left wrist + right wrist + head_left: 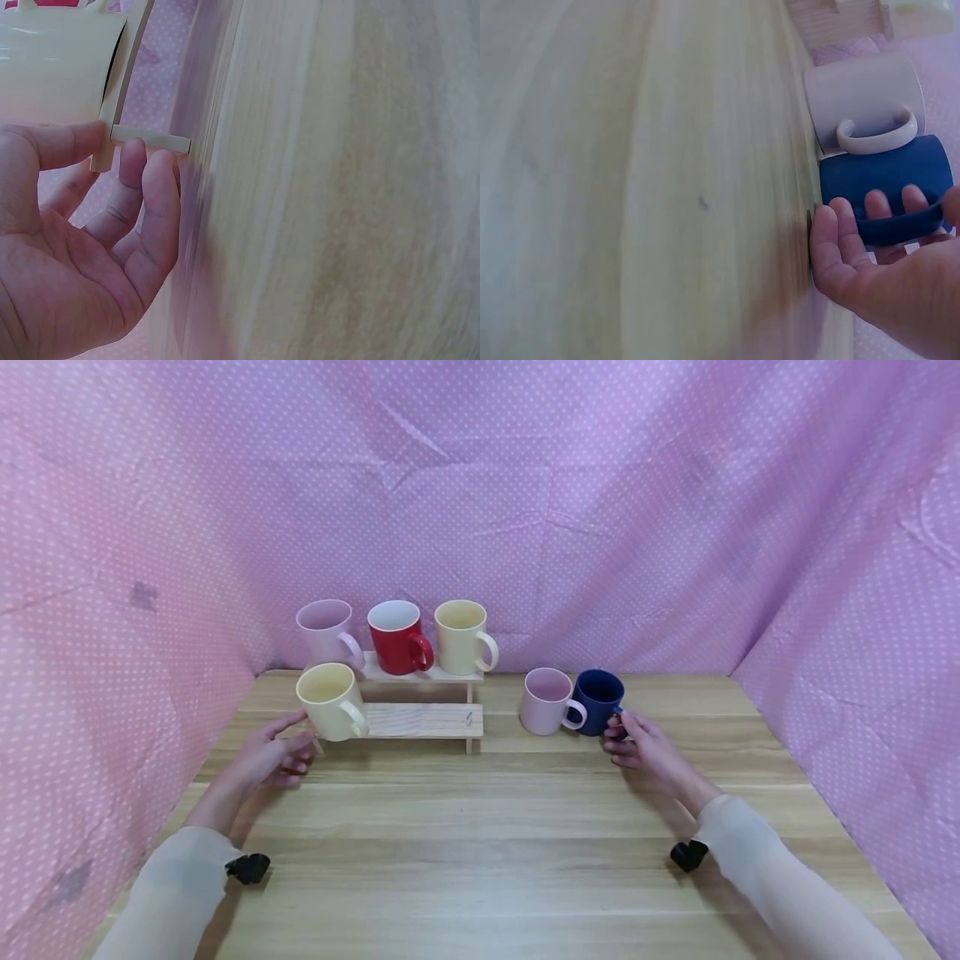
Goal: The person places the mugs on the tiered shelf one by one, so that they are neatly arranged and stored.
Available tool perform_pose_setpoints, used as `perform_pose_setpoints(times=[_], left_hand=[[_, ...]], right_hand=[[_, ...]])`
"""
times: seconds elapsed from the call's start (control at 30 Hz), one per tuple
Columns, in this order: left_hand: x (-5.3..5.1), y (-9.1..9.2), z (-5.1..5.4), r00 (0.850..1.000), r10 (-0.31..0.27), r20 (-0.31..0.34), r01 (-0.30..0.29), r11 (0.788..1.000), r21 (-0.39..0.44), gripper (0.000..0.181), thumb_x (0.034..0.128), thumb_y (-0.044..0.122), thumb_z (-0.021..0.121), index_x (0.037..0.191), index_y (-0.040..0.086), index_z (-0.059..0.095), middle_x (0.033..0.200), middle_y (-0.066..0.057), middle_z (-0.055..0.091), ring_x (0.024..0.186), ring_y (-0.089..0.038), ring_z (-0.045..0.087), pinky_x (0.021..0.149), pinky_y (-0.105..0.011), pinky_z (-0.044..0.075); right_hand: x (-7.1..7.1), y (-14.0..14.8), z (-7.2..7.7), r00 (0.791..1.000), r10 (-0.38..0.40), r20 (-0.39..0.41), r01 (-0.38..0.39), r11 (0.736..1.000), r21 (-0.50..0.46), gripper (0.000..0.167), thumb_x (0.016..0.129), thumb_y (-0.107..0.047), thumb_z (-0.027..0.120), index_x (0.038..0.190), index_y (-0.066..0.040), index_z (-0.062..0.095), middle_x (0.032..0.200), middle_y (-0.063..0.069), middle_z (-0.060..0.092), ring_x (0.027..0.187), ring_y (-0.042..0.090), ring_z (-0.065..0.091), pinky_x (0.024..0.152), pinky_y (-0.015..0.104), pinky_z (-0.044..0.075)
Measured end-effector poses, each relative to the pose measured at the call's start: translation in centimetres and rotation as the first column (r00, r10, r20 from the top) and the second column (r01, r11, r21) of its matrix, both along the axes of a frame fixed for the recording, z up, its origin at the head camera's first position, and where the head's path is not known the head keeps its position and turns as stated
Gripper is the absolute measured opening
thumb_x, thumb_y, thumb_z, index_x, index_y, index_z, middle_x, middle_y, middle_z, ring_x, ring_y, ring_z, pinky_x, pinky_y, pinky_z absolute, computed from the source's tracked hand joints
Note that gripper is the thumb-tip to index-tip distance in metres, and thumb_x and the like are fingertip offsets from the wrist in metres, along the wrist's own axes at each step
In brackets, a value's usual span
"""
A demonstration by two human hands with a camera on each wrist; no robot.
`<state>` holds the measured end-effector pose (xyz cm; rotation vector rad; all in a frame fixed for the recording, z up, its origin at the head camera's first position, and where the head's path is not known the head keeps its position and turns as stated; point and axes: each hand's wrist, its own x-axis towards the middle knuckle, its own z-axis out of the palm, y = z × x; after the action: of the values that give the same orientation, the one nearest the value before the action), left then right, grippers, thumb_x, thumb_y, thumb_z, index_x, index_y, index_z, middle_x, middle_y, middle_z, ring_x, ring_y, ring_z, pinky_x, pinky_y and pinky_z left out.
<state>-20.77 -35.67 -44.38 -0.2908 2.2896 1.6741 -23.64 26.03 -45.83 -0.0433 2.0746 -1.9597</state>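
Step in hand, as judged: securing the navy mug by its handle. The mug stands upright on the tabletop, just beside a pink mug. The right hand has its fingers curled round that handle. At the left end of the wooden rack, the left hand appears to pinch the lower shelf near a yellow mug, its other fingers loosely bent. The next move — probably a lift — calls for a firm handle grip and a straight rise, avoiding the pink mug; the rack should be held steady.
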Motion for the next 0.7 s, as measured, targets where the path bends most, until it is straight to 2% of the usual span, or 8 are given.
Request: perform_pose_setpoints(times=[0.17, 0.3, 0.57, 0.7], left_hand=[[0.1, -0.1, 0.1, 1.000, -0.002, -0.006, 0.002, 1.000, 0.009, 0.079, 0.1024, 0.036, 0.062, 0.164, 0.020, 0.016, 0.090, -0.002, 0.069, 0.072, -0.018, 0.066, 0.064, -0.039, 0.062], [0.3, 0.1, 0.3, 1.000, 0.002, -0.005, -0.002, 1.000, 0.005, 0.080, 0.1019, 0.037, 0.063, 0.164, 0.020, 0.016, 0.090, -0.002, 0.069, 0.071, -0.017, 0.066, 0.063, -0.038, 0.061], [0.4, 0.2, 0.5, 1.000, 0.003, 0.003, -0.003, 1.000, -0.001, 0.081, 0.1009, 0.040, 0.064, 0.164, 0.021, 0.017, 0.090, -0.002, 0.068, 0.072, -0.016, 0.066, 0.064, -0.038, 0.061], [0.4, 0.3, 0.5, 1.000, 0.004, 0.000, -0.004, 1.000, 0.011, 0.078, 0.1021, 0.036, 0.063, 0.164, 0.020, 0.017, 0.088, -0.002, 0.067, 0.070, -0.016, 0.065, 0.062, -0.037, 0.061]], right_hand=[[-0.3, 0.1, 0.2, 0.999, 0.038, 0.033, -0.038, 0.999, 0.001, 0.036, 0.109, -0.043, 0.040, 0.106, -0.011, 0.056, 0.105, 0.001, 0.061, 0.106, 0.018, 0.067, 0.088, 0.031, 0.055], [-0.3, -0.1, 0.1, 0.997, 0.065, 0.030, -0.066, 0.997, 0.038, 0.038, 0.110, -0.045, 0.039, 0.102, -0.011, 0.054, 0.104, 0.001, 0.059, 0.108, 0.021, 0.066, 0.089, 0.032, 0.053], [-0.2, -0.9, 0.4, 0.999, 0.003, 0.048, -0.007, 0.998, 0.070, 0.044, 0.109, -0.048, 0.038, 0.099, -0.008, 0.051, 0.097, 0.002, 0.058, 0.100, 0.020, 0.067, 0.083, 0.032, 0.053], [-0.1, -1.2, 0.5, 0.999, -0.020, 0.046, 0.017, 0.998, 0.061, 0.043, 0.108, -0.049, 0.040, 0.103, -0.008, 0.053, 0.099, 0.002, 0.061, 0.100, 0.018, 0.067, 0.085, 0.031, 0.055]])
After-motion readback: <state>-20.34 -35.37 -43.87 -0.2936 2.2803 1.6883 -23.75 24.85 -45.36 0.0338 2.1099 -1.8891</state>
